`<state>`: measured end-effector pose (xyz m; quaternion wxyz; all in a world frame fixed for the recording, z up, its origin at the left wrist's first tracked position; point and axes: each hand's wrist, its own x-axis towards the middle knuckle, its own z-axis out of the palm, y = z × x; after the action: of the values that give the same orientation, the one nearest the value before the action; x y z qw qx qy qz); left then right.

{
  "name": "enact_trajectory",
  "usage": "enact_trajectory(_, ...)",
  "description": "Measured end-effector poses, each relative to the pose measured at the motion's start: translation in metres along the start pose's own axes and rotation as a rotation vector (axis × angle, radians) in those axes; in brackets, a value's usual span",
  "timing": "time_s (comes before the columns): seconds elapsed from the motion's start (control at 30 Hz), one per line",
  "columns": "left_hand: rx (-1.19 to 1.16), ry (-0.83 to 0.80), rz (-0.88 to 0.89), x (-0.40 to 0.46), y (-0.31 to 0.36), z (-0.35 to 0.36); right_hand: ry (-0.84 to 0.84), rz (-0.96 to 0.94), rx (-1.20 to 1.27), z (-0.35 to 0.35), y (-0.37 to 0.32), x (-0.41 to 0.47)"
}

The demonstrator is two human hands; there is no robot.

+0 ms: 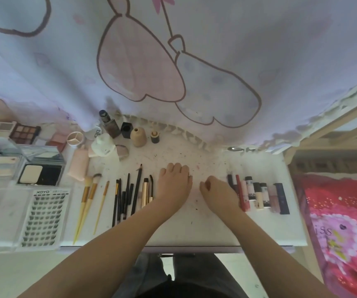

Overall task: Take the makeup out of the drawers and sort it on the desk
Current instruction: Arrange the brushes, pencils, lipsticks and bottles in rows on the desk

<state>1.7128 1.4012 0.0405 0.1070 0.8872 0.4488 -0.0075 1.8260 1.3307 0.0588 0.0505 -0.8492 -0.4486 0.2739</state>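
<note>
Head view: my left hand (174, 179) lies flat and empty, my right hand (216, 190) curls, seemingly empty, beside light, slippery lipstick tubes (259, 196) best pinched mid-barrel.

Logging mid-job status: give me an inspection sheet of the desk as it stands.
Surface: white desk, speckled with dark crumbs in the middle.
Job's things: brushes and pencils in a row left of centre; lip tubes in a row on the right; palettes and compacts far left; lash card near the front-left edge; bottles and jars at the back.
Clutter: nothing seen beyond the crumbs.
Grippers: left hand flat on the desk, empty; right hand curled, contents cannot be told.
Cables: nothing seen.
Surroundings: printed curtain behind; red patterned fabric to the right.
</note>
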Motion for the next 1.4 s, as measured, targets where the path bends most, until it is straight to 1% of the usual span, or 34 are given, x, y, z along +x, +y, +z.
enact_trajectory(0.07, -0.057, -0.003, 0.120, 0.002, 0.029, 0.002, 0.035, 0.043, -0.020, -0.029, 0.026, 0.014)
enact_trajectory(0.13, -0.101, -0.070, 0.177, 0.004, 0.062, 0.010, 0.024, 0.078, -0.030, -0.051, 0.047, 0.028)
enact_trajectory(0.23, -0.102, -0.196, 0.094, 0.009, 0.096, 0.027, -0.052, 0.077, -0.072, -0.062, 0.057, 0.045)
enact_trajectory(0.3, -0.067, -0.234, 0.030, 0.013, 0.107, 0.035, -0.103, 0.059, -0.122, -0.059, 0.058, 0.052)
enact_trajectory(0.43, -0.049, -0.244, -0.044, 0.018, 0.111, 0.043, -0.107, 0.035, -0.172, -0.052, 0.056, 0.059)
enact_trajectory(0.53, -0.094, -0.229, -0.089, 0.020, 0.105, 0.041, -0.102, 0.028, -0.176, -0.047, 0.053, 0.061)
enact_trajectory(0.6, -0.134, -0.191, -0.092, 0.020, 0.096, 0.036, -0.107, 0.033, -0.117, -0.047, 0.049, 0.063)
enact_trajectory(0.67, -0.187, -0.123, -0.056, 0.018, 0.083, 0.026, -0.125, 0.042, -0.031, -0.052, 0.044, 0.064)
enact_trajectory(0.73, -0.254, -0.073, -0.003, 0.014, 0.067, 0.013, -0.197, 0.024, 0.050, -0.061, 0.037, 0.061)
enact_trajectory(0.77, -0.281, -0.065, 0.019, 0.011, 0.059, 0.005, -0.241, 0.010, 0.120, -0.065, 0.033, 0.058)
enact_trajectory(0.83, -0.337, -0.081, 0.036, 0.007, 0.044, -0.011, -0.298, -0.019, 0.339, -0.073, 0.022, 0.048)
enact_trajectory(0.9, -0.419, -0.106, 0.027, 0.001, 0.030, -0.029, -0.295, -0.071, 0.539, -0.079, 0.009, 0.035)
enact_trajectory(1.0, -0.504, -0.107, 0.049, -0.008, 0.010, -0.054, -0.281, -0.133, 0.710, -0.083, -0.012, 0.017)
enact_trajectory(1.13, -0.599, -0.130, 0.086, -0.020, -0.013, -0.085, -0.248, -0.240, 0.772, -0.085, -0.035, -0.004)
enact_trajectory(1.27, -0.686, -0.167, 0.133, -0.030, -0.028, -0.104, -0.211, -0.341, 0.757, -0.084, -0.046, -0.020)
enact_trajectory(1.33, -0.681, -0.199, 0.155, -0.034, -0.032, -0.109, -0.213, -0.353, 0.763, -0.080, -0.048, -0.026)
enact_trajectory(1.37, -0.652, -0.213, 0.156, -0.035, -0.037, -0.110, -0.190, -0.335, 0.787, -0.081, -0.045, -0.027)
enact_trajectory(1.4, -0.616, -0.222, 0.145, -0.038, -0.045, -0.111, -0.132, -0.296, 0.829, -0.086, -0.037, -0.026)
